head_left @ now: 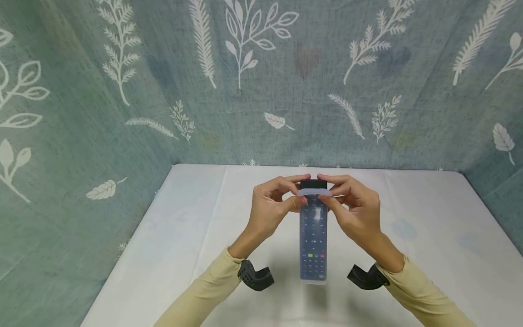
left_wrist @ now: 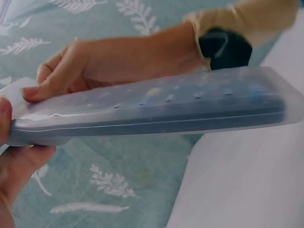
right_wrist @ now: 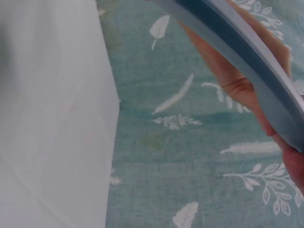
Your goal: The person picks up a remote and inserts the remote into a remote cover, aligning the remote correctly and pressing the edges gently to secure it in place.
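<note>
A dark remote control (head_left: 313, 184) sits inside a translucent sleeve-like cover (head_left: 313, 282), upright in the head view, its black top end sticking out past the cover's folded rim (head_left: 313, 192). My left hand (head_left: 269, 202) pinches the rim on one side, thumb in front and fingers behind. Opposite it, my right hand (head_left: 357, 206) pinches the other side the same way, and the two index fingertips meet near the bare end. Seen from the left wrist, the cover (left_wrist: 156, 107) extends past the remote's lower end. In the right wrist view, the covered remote (right_wrist: 256, 66) runs diagonally, partly cut off.
Below the hands lies a white-covered table (head_left: 229, 254). A green-grey cloth (head_left: 253, 136) with white leaf prints hangs behind it and at the sides. Each wrist carries a black camera mount (head_left: 256, 276) over a pale yellow sleeve (head_left: 204, 290).
</note>
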`<state>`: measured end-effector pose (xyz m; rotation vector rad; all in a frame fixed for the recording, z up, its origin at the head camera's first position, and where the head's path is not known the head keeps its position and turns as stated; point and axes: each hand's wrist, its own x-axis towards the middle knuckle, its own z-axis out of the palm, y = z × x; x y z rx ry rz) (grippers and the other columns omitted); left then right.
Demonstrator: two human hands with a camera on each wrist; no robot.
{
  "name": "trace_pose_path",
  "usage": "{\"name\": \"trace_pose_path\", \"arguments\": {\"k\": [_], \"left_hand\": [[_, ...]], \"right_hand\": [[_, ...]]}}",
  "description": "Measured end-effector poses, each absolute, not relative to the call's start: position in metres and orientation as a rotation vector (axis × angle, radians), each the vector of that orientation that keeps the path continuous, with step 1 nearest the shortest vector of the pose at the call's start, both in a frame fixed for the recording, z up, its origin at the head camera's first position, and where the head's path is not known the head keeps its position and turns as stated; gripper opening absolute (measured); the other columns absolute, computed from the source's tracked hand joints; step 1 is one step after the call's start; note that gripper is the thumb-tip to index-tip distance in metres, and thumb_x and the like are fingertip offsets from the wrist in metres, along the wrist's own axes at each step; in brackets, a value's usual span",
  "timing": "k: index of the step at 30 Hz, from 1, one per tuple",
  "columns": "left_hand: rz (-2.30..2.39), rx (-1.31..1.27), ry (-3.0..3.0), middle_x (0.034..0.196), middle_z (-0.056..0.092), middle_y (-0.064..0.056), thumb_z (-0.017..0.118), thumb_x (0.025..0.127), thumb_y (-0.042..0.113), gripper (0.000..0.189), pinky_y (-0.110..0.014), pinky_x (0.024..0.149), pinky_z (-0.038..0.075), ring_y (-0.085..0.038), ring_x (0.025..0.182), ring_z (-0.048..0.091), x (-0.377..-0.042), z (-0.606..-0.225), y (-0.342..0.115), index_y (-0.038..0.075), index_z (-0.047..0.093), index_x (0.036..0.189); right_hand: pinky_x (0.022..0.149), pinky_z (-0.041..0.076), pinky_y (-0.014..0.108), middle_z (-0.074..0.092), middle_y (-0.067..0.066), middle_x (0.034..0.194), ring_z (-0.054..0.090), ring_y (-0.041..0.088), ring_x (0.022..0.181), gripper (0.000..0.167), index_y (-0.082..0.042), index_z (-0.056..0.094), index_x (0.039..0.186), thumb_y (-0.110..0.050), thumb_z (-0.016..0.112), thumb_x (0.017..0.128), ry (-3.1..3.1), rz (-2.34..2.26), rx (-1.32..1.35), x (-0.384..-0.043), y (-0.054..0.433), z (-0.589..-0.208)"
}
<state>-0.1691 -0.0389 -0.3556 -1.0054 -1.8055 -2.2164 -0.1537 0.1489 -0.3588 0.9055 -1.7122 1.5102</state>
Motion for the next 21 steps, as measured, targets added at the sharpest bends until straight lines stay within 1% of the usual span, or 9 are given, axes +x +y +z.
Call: {"name": "trace_pose_path", "arguments": {"k": [3,5,8,10,12,16,18,21], "left_hand": [[-2.113,-1.022,-1.791,0.112,0.064,-0.023,0.068,0.080,-0.009,0.010,-0.042,0.059,0.058,-0.024,0.083,0.069,-0.171,-0.354,-0.037,-0.006,0.060,0.083],[-2.077,-1.024,-1.764,0.108,0.065,-0.024,0.068,0.081,-0.008,0.009,-0.041,0.057,0.058,-0.023,0.081,0.069,-0.172,-0.354,-0.036,-0.006,0.060,0.083],[-2.045,-1.013,-1.733,0.105,0.066,-0.026,0.068,0.081,-0.006,0.009,-0.041,0.056,0.058,-0.023,0.079,0.070,-0.174,-0.353,-0.033,-0.006,0.059,0.083],[-2.038,-0.998,-1.724,0.103,0.066,-0.026,0.068,0.081,-0.006,0.009,-0.041,0.056,0.058,-0.023,0.079,0.070,-0.176,-0.353,-0.032,-0.006,0.059,0.083],[-2.029,-0.979,-1.720,0.101,0.066,-0.026,0.068,0.081,-0.007,0.009,-0.040,0.056,0.058,-0.021,0.077,0.070,-0.176,-0.352,-0.031,-0.006,0.059,0.083],[-2.002,-0.929,-1.699,0.097,0.067,-0.027,0.069,0.078,-0.012,0.011,-0.039,0.054,0.057,-0.016,0.072,0.069,-0.177,-0.353,-0.029,-0.007,0.059,0.080],[-1.987,-0.917,-1.687,0.096,0.067,-0.028,0.068,0.078,-0.013,0.011,-0.039,0.053,0.057,-0.015,0.070,0.068,-0.177,-0.354,-0.027,-0.007,0.059,0.079],[-1.966,-0.909,-1.676,0.095,0.067,-0.028,0.068,0.078,-0.013,0.011,-0.038,0.053,0.057,-0.014,0.070,0.068,-0.177,-0.355,-0.025,-0.008,0.059,0.078]], "right_hand": [[0.053,0.054,0.020,0.065,0.029,0.097,0.067,0.015,0.064,0.013,0.011,0.061,0.079,0.021,0.067,0.073,-1.664,1.452,0.912,-0.155,0.146,-0.358],[0.051,0.053,0.019,0.065,0.029,0.094,0.066,0.016,0.060,0.010,0.012,0.060,0.078,0.018,0.067,0.075,-1.641,1.423,0.909,-0.156,0.143,-0.357],[0.047,0.050,0.017,0.066,0.027,0.091,0.062,0.015,0.053,0.009,0.012,0.059,0.078,0.013,0.068,0.078,-1.629,1.388,0.895,-0.158,0.140,-0.355],[0.048,0.051,0.017,0.066,0.026,0.088,0.063,0.016,0.054,0.010,0.012,0.059,0.077,0.010,0.069,0.080,-1.625,1.381,0.883,-0.160,0.139,-0.353],[0.051,0.052,0.018,0.065,0.025,0.086,0.065,0.017,0.058,0.014,0.012,0.058,0.077,0.005,0.069,0.082,-1.620,1.377,0.872,-0.161,0.137,-0.352],[0.055,0.053,0.017,0.064,0.024,0.080,0.066,0.019,0.063,0.021,0.012,0.058,0.075,-0.003,0.070,0.084,-1.592,1.381,0.867,-0.164,0.134,-0.350],[0.053,0.051,0.016,0.064,0.024,0.078,0.064,0.018,0.061,0.021,0.011,0.057,0.073,-0.001,0.070,0.084,-1.575,1.383,0.860,-0.165,0.134,-0.350],[0.052,0.050,0.015,0.064,0.023,0.076,0.063,0.019,0.059,0.016,0.011,0.057,0.072,0.008,0.070,0.080,-1.563,1.385,0.840,-0.165,0.133,-0.350]]}}
